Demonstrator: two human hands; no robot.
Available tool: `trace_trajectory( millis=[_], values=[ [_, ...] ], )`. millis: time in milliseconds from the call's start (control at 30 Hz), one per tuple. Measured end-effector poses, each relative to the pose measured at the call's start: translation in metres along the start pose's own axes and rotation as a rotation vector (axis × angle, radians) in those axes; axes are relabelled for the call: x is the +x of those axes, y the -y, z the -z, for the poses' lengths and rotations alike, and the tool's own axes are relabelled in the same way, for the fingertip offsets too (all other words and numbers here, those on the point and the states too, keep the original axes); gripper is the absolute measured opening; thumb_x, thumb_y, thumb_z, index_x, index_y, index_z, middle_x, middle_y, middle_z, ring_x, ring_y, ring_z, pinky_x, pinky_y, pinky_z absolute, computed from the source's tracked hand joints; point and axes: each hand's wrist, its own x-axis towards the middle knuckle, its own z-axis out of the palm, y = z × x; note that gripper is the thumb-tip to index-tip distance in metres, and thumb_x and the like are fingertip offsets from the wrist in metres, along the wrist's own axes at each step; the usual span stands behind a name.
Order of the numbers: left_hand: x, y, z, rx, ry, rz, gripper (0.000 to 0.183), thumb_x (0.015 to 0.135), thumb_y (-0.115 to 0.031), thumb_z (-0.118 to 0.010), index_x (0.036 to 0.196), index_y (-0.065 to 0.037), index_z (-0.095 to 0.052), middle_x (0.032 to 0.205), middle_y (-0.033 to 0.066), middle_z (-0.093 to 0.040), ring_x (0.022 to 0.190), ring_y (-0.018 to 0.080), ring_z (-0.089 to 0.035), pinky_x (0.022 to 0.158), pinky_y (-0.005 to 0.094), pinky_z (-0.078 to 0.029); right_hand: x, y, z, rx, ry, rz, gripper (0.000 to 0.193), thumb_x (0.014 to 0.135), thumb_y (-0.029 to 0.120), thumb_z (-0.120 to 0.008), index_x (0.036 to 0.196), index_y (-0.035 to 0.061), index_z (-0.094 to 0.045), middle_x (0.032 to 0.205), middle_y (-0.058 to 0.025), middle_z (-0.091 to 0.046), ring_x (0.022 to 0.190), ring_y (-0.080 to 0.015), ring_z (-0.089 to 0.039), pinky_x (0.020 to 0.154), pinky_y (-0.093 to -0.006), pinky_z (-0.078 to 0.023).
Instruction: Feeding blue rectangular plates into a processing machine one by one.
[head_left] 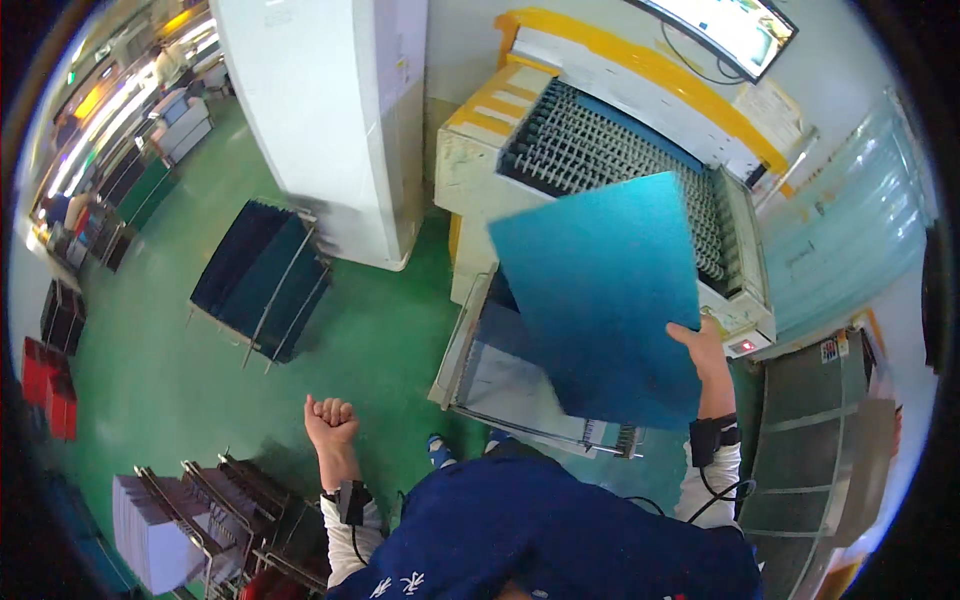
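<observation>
My right hand (703, 345) grips the right edge of a large, flat teal-blue sheet (605, 300), thumb on its upper face. The sheet hangs tilted in front of a machine with a bed of rollers (610, 140), hiding part of that bed. Below the sheet stands a slotted rack (500, 385) with pale and dark sheets in it, partly covered by the blue one. Away to the left, my left hand (330, 420) is closed in a fist over the floor, and nothing shows in it.
A rack of dark sheets (265, 280) stands on the green floor beside a white pillar (320, 120). Racks with pale sheets (160, 530) are at lower left. A grey metal cabinet (810, 450) stands at right. A screen (725, 30) hangs above the machine. People work far left.
</observation>
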Motion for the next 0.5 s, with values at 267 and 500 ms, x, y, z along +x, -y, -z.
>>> trace_trajectory(
  millis=[267,500],
  values=[
    [0.003,0.014,-0.044,-0.048,0.064,-0.044,0.048,0.098,-0.032,-0.047,0.055,-0.014,-0.033,0.048,-0.0027,-0.024,0.040,0.0110,-0.018,0.041,0.0285,-0.016,0.061,-0.065,-0.002,1.360,-0.168,-0.185,0.036,0.083,0.017,-0.071,0.114,0.0034,-0.059,0.108,-0.0112,-0.063,0.094,-0.0273,-0.062,0.079,-0.0416,-0.051],
    [-0.007,0.011,-0.045,-0.047,0.159,-0.150,0.047,0.097,-0.031,-0.048,0.055,-0.014,-0.034,0.047,-0.0031,-0.025,0.040,0.0104,-0.021,0.043,0.0280,-0.018,0.149,-0.048,-0.031,1.673,-0.126,-0.187,0.020,0.086,0.006,-0.064,0.104,0.0032,-0.055,0.102,-0.0107,-0.061,0.092,-0.0252,-0.059,0.080,-0.0389,-0.050]
  ],
)
